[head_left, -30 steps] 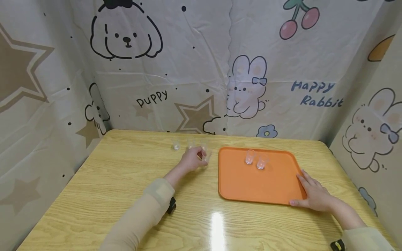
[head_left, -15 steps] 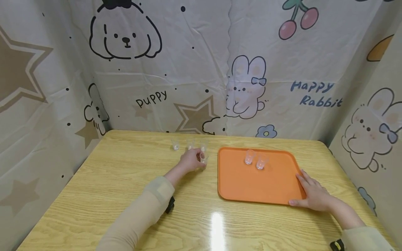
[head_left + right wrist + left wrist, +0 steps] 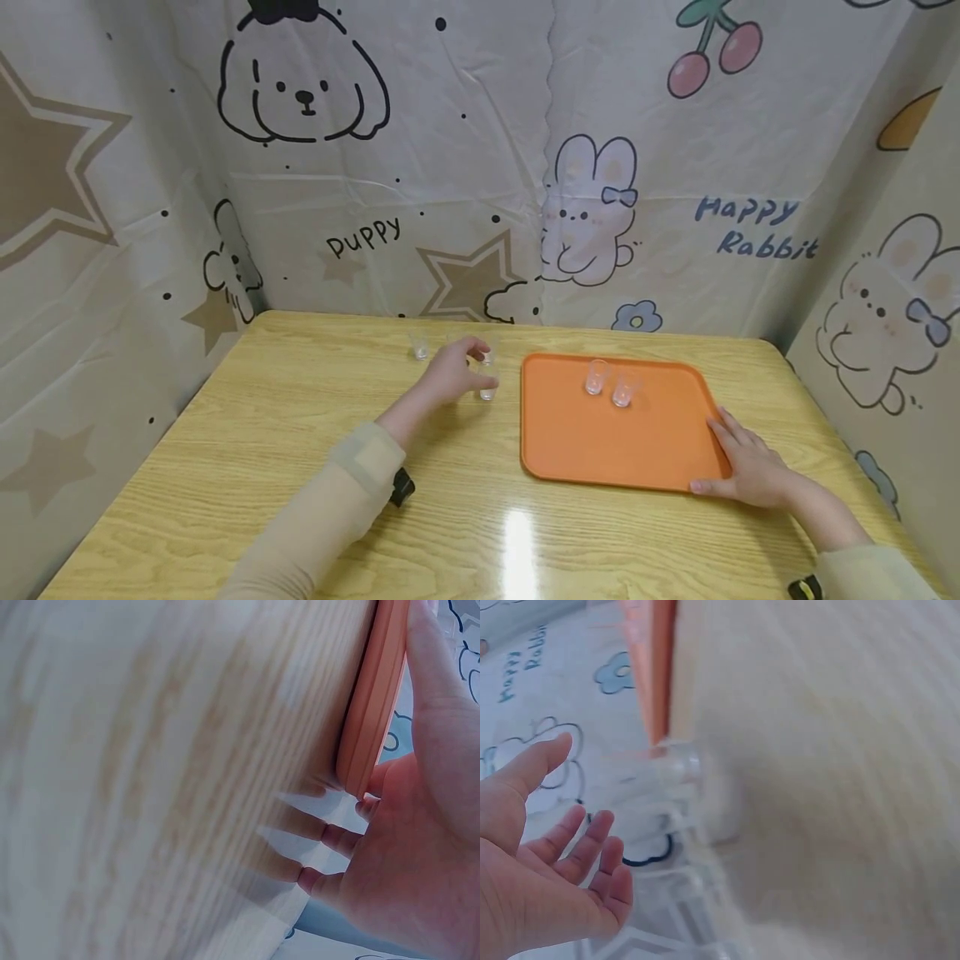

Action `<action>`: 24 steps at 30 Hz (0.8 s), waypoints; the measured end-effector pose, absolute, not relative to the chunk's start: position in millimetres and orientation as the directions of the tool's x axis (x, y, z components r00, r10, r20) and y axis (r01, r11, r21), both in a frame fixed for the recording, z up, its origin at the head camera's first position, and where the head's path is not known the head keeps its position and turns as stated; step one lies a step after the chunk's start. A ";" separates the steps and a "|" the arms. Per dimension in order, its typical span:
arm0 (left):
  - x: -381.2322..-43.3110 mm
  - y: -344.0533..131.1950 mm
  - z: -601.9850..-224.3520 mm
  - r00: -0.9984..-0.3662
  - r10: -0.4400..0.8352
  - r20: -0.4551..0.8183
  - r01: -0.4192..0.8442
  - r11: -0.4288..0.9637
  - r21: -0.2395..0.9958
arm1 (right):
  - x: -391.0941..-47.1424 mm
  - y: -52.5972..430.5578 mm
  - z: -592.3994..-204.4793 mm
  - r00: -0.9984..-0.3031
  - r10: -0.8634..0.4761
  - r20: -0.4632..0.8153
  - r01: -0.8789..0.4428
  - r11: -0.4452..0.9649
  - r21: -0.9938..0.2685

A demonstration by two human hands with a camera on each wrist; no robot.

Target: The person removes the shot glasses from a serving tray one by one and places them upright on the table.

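My left hand (image 3: 450, 372) is spread, thumb apart from the fingers, just left of a small clear shot glass (image 3: 487, 390) standing on the table. In the left wrist view, a gap separates the left hand (image 3: 551, 862) from the blurred glasses (image 3: 682, 765). Behind that glass stands another shot glass (image 3: 488, 352), and a third (image 3: 420, 347) is farther left; one between them is mostly hidden by the hand. My right hand (image 3: 757, 468) rests with extended fingers on the right edge of an orange tray (image 3: 600, 450). Two shot glasses (image 3: 596, 379) stand upright toward the tray's back.
The wooden table (image 3: 300, 417) has a patterned fabric backdrop (image 3: 465, 167) along its back edge and at both sides. A bright light reflection lies on the tabletop near the front. The tray's left edge is a short way right of the front glass.
The shot glass my left hand held is now standing on the table, in front of another. The fingers have loosened and the hand has drawn slightly left. My right hand and the tray stay put.
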State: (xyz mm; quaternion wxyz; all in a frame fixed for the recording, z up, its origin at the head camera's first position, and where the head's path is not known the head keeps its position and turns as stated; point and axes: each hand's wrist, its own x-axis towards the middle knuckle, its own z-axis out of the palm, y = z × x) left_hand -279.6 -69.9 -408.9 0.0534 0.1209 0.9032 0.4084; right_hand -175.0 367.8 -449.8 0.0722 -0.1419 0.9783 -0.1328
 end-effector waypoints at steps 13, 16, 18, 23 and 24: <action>-273.0 -29.0 -379.9 -0.941 0.335 0.054 0.257 0.599 0.758 | -173.8 366.5 -449.1 -0.951 -0.289 -0.112 -0.248 0.927 -0.280; -273.7 -15.4 -380.6 -0.933 0.357 0.054 0.268 0.586 0.765 | -174.1 367.7 -449.8 -0.951 -0.288 -0.112 -0.248 0.928 -0.277; -274.7 -6.1 -382.4 -0.927 0.369 0.063 0.284 0.584 0.761 | -174.2 368.5 -450.3 -0.950 -0.290 -0.114 -0.250 0.928 -0.276; -277.6 15.1 -391.3 -0.906 0.414 0.090 0.331 0.558 0.761 | -174.4 369.2 -450.7 -0.948 -0.294 -0.120 -0.252 0.927 -0.277; -278.2 18.9 -393.6 -0.902 0.421 0.094 0.339 0.555 0.760 | -174.6 369.2 -450.7 -0.948 -0.294 -0.121 -0.252 0.927 -0.278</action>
